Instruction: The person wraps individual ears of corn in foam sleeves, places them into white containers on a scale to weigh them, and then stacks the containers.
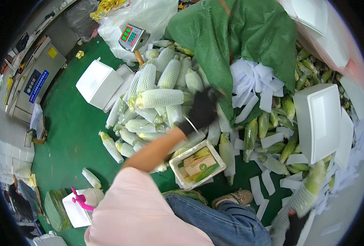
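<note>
My left hand (pixel 203 107), in a black glove, is blurred over a heap of corn ears in white foam nets (pixel 160 98); whether it grips anything cannot be told. At the lower right, my right hand (pixel 295 226), also gloved in black, is closed round the lower part of a corn ear (pixel 315 181) partly covered by a foam net (pixel 295 200). Green-husked ears (pixel 263 123) lie loose between the two hands. Below my left hand stands a white foam box (pixel 221 167) holding cards or labels. White strips (pixel 246 78) spill from a green woven sack (pixel 200 37).
A scale display (pixel 132 37) stands behind the heap. White foam boxes stand at left (pixel 98 83) and right (pixel 320 123). A spray bottle (pixel 91 198) rests in a tray at lower left. White strips litter the green floor (pixel 68 135). Another person (pixel 22 196) is at far left.
</note>
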`<action>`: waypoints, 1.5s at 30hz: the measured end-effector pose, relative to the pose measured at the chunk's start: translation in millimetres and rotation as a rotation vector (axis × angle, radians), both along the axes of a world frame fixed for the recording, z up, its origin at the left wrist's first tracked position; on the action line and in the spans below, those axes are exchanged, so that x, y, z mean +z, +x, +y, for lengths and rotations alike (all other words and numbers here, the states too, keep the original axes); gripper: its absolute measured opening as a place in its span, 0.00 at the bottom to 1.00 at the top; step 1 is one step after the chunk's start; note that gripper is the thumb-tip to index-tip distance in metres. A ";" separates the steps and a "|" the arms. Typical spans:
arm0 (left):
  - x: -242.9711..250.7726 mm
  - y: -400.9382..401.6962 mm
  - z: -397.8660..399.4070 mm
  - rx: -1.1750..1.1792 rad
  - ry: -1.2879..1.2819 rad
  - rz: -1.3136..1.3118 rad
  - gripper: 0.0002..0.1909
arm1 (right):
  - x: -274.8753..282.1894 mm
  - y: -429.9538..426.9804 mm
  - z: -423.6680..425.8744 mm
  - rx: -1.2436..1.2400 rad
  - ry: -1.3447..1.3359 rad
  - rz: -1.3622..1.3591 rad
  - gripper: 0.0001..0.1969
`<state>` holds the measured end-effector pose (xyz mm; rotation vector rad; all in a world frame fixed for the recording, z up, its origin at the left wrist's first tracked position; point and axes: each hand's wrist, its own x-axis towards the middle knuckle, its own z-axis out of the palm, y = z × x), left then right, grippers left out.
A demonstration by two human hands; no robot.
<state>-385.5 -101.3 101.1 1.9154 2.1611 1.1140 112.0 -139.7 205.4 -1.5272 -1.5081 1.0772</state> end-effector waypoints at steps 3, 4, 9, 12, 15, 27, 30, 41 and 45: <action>-18.7 -90.6 7.6 0.020 -0.623 0.503 0.43 | 31.2 96.0 -61.6 -0.392 0.151 -0.154 0.41; -40.3 -101.4 2.7 0.024 -0.564 0.496 0.45 | 40.0 117.3 -81.7 -0.497 0.190 -0.206 0.41; -144.7 -218.3 -61.6 0.130 -0.276 0.266 0.49 | 57.1 212.7 -200.7 -0.868 0.280 -0.405 0.40; -158.6 -223.5 -34.0 0.089 -0.435 0.152 0.50 | 74.2 237.9 -313.4 -1.018 0.303 -0.550 0.40; -115.0 -305.7 -44.5 0.218 -0.392 0.017 0.49 | 34.1 235.3 -317.1 -0.846 0.185 -0.947 0.38; -34.2 4.7 86.8 -0.425 -0.581 -1.214 0.25 | -73.5 350.1 -358.5 -0.711 -0.224 -1.273 0.44; -10.9 138.8 70.1 -0.478 -0.661 -1.146 0.22 | -118.4 370.1 -363.8 -0.748 -0.285 -1.367 0.42; -16.8 328.2 82.2 -0.591 -1.080 -1.092 0.24 | -204.2 418.5 -379.2 -0.744 -0.346 -1.020 0.27; -22.4 416.8 86.6 -0.813 -0.846 -1.039 0.21 | -161.7 414.4 -321.4 -0.525 -0.744 -1.215 0.23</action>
